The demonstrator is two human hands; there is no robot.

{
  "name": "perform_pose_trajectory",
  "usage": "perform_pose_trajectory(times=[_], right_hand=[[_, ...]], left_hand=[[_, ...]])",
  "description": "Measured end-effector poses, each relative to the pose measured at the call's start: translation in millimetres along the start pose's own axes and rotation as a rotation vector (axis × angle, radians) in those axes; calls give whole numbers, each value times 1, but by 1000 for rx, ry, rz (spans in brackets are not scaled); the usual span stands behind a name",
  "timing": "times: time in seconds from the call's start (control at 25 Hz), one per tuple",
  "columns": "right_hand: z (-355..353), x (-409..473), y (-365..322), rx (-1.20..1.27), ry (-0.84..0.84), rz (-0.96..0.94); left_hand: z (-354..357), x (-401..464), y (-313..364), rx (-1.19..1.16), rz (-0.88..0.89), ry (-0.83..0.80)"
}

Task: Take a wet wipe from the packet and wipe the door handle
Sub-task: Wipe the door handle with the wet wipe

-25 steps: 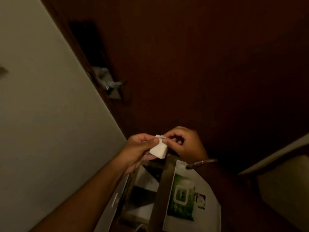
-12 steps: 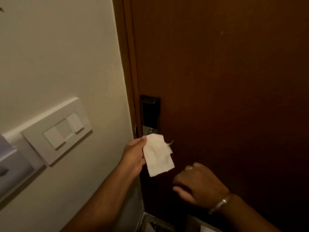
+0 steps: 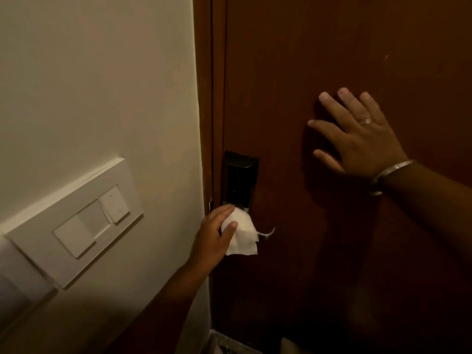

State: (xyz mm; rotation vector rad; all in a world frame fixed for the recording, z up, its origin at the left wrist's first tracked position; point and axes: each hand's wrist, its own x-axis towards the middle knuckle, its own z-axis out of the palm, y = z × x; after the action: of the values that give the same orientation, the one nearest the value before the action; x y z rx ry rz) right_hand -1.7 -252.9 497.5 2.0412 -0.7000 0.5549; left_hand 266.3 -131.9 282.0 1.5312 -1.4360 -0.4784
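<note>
My left hand (image 3: 213,235) holds a white wet wipe (image 3: 242,232) pressed against the metal door handle (image 3: 267,233), covering its base so only the curved right tip shows. Above the handle sits a black lock plate (image 3: 240,178) on the dark brown door (image 3: 332,60). My right hand (image 3: 357,134) lies flat on the door with fingers spread, up and right of the handle; it wears a ring and a metal bangle. The packet is not in view.
A cream wall (image 3: 102,72) fills the left, with a white switch panel (image 3: 84,221) low on it. The brown door frame (image 3: 217,85) runs vertically between wall and door. A pale object (image 3: 296,346) shows at the bottom edge.
My left hand carried the wipe down onto the handle. My right hand rose from below the handle and now lies flat on the door. The view lifted away from the packet.
</note>
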Motion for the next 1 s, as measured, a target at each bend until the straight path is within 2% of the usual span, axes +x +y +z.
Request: perform_pose_trajectory(times=[0.08,0.2,0.28,0.32,0.36,0.44,0.48,0.52,0.6,0.68,0.72,0.8,0.92,0.96,1.0], right_hand=[[11,-4,3,-107,10,-35],[17,-7,1,-115,70,-45],[18,-5,0,-121,89,-58],[19,-5,1,-125,93,-59],[19,-5,2,-127,99,-62],[19,-6,2,-125,118,-77],[19,-5,2,-123,127,-82],[19,-5,3,-120,131,-82],[20,-5,2,-120,135,-84],[20,-5,2,-127,137,-75],[20,-4,3,-131,132,-78],[19,-3,3,-134,120,-83],[18,-3,1,-138,120,-78],[18,-4,2,-145,123,-79],[19,-3,3,-149,121,-80]], left_hand=[[0,2,-4,368,67,-129],[-12,11,-4,790,286,-30],[-4,14,9,925,502,-72],[12,16,19,984,519,-168],[34,16,35,1029,461,-240],[71,12,52,1029,267,-261],[76,9,51,1046,281,-259],[67,7,45,1076,381,-283],[26,11,18,1102,662,-162],[-14,19,6,1175,756,-89],[-18,22,12,1215,752,-141],[14,22,36,1219,598,-275],[70,17,54,1056,350,-308],[67,15,50,1064,394,-301],[54,15,40,1100,515,-282]])
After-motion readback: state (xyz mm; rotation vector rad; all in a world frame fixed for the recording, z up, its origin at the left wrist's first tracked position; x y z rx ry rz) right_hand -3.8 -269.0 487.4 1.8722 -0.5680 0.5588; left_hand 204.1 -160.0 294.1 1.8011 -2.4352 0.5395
